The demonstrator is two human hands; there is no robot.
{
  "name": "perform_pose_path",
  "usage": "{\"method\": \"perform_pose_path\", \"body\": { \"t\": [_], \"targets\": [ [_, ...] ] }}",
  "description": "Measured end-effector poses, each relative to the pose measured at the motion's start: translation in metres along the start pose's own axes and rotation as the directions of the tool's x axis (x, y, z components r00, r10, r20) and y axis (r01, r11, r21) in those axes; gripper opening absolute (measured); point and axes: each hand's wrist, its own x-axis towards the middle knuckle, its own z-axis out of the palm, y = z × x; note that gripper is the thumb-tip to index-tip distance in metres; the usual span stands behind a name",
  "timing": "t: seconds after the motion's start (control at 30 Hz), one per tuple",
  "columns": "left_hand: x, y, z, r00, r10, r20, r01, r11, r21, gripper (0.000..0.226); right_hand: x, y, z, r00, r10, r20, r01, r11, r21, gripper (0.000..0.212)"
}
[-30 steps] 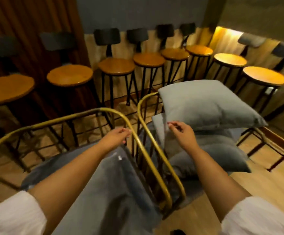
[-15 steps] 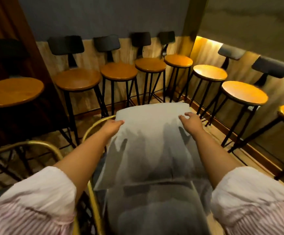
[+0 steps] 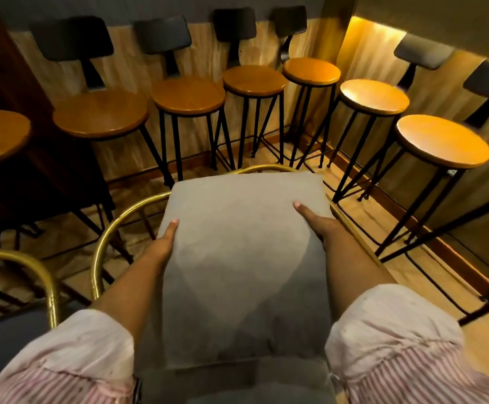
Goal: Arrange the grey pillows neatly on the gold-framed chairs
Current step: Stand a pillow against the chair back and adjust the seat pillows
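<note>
A square grey pillow (image 3: 243, 258) fills the middle of the view, lying flat over a gold-framed chair (image 3: 106, 237). My left hand (image 3: 166, 243) grips its left edge, thumb on top. On the right edge my right hand (image 3: 317, 224) holds it the same way. Only the chair's curved gold rail shows, to the left of the pillow and behind it. More grey cushion (image 3: 237, 383) lies under the pillow's near edge. A second gold-framed chair (image 3: 42, 275) stands at the lower left with a dark grey cushion (image 3: 7, 339) on its seat.
Several round wooden bar stools (image 3: 189, 96) with black legs and dark backrests line the wall behind and to the right. A dark wooden panel (image 3: 1, 65) stands at the left. Light wood floor (image 3: 430, 287) shows at the right.
I turned from the left chair toward the right chair's pillows. Both hands went from the top pillow's far corners to its side edges, and the pillow now lies flatter and squarer.
</note>
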Motion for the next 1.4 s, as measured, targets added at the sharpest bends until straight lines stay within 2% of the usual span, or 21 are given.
{"method": "perform_pose_path", "body": {
  "t": [0.07,0.17,0.27,0.37,0.43,0.57,0.63,0.7,0.83,1.0,1.1,1.27,1.4],
  "targets": [
    [0.006,-0.004,-0.002,0.999,-0.005,0.047,0.007,0.999,-0.042,0.088,0.022,0.010,-0.004,1.000,0.008,0.014,-0.009,1.000,0.019,0.152],
    [0.005,-0.008,0.000,0.999,0.002,0.039,-0.001,0.999,-0.033,0.090,0.020,0.017,-0.008,1.000,0.012,0.005,-0.012,0.996,0.083,0.149],
    [-0.003,-0.008,-0.005,1.000,0.007,0.029,-0.006,0.999,-0.053,0.092,-0.025,0.008,-0.003,0.999,-0.031,-0.039,0.037,0.987,0.154,0.149],
    [-0.021,0.001,-0.020,0.999,0.035,0.025,-0.033,0.997,-0.076,0.096,-0.083,-0.014,0.006,0.991,-0.116,-0.070,0.127,0.974,0.186,0.129],
    [-0.034,0.011,-0.036,0.996,0.090,-0.027,-0.092,0.991,-0.094,0.095,-0.107,-0.028,0.010,0.987,-0.147,-0.072,0.158,0.971,0.179,0.118],
    [-0.069,0.026,-0.083,0.960,0.211,-0.183,-0.233,0.967,-0.107,0.090,-0.118,-0.043,0.025,0.970,-0.242,-0.019,0.240,0.944,0.227,0.140],
    [-0.087,0.028,-0.117,0.945,0.228,-0.236,-0.265,0.954,-0.141,0.093,-0.134,-0.046,0.045,0.954,-0.297,0.030,0.279,0.923,0.265,0.134],
    [-0.106,0.023,-0.156,0.930,0.242,-0.275,-0.291,0.945,-0.153,0.092,-0.181,-0.048,0.072,0.927,-0.369,0.065,0.334,0.892,0.304,0.113],
    [-0.139,-0.006,-0.238,0.909,0.255,-0.330,-0.333,0.921,-0.204,0.087,-0.245,-0.034,0.134,0.885,-0.448,0.125,0.394,0.865,0.312,0.096],
    [-0.171,-0.067,-0.348,0.897,0.208,-0.389,-0.333,0.898,-0.288,0.084,-0.309,0.000,0.232,0.851,-0.492,0.182,0.426,0.850,0.310,0.117],
    [-0.185,-0.106,-0.420,0.895,0.164,-0.414,-0.310,0.898,-0.313,0.086,-0.356,0.027,0.298,0.844,-0.484,0.230,0.410,0.860,0.304,0.094],
    [-0.202,-0.155,-0.533,0.905,0.196,-0.377,-0.322,0.895,-0.309,0.062,-0.422,0.073,0.399,0.815,-0.494,0.303,0.410,0.861,0.300,0.099],
    [-0.196,-0.183,-0.599,0.892,0.229,-0.389,-0.344,0.903,-0.258,0.068,-0.448,0.096,0.455,0.812,-0.494,0.311,0.416,0.864,0.283,0.084]
  ]
}}
